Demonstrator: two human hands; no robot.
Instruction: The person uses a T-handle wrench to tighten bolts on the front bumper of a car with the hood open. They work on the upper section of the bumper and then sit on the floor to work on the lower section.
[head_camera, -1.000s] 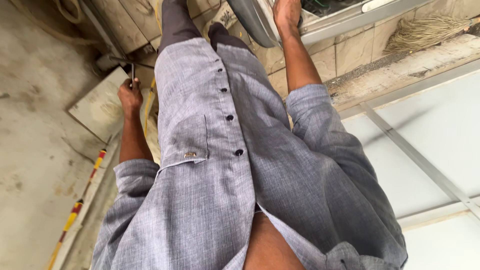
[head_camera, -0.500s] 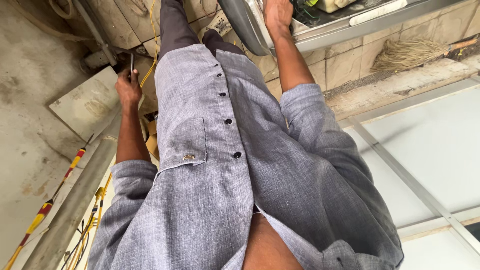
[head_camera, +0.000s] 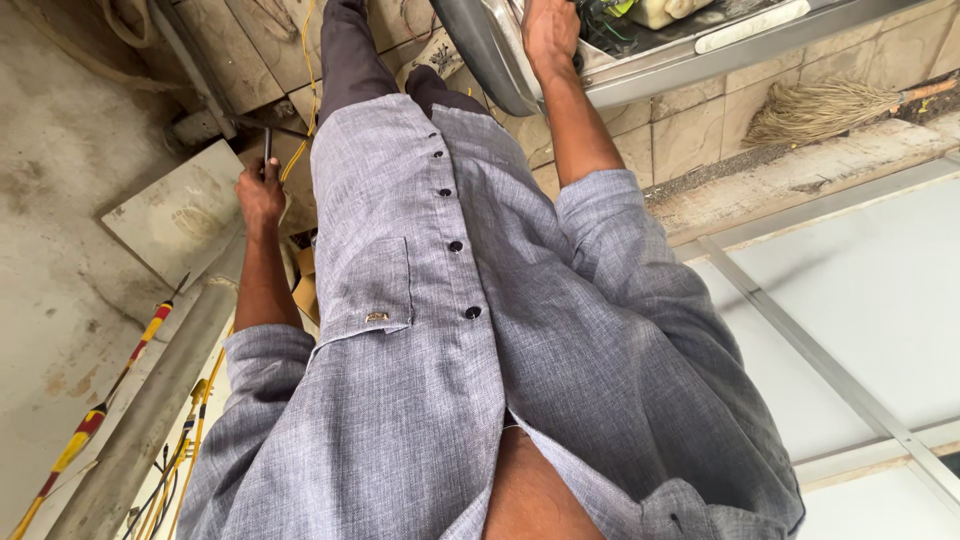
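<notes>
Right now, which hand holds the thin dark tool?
The left hand, gripping the thin dark tool; the right hand only rests on the grey metal casing.

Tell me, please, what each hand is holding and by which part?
The left hand grips a thin dark tool by its lower end; the right hand rests on the grey machine housing edge.

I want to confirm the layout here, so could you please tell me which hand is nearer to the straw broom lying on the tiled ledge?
Right. The right hand grips the grey metal appliance just beside the straw broom; the left hand, holding a thin dark tool, is across the body.
</notes>
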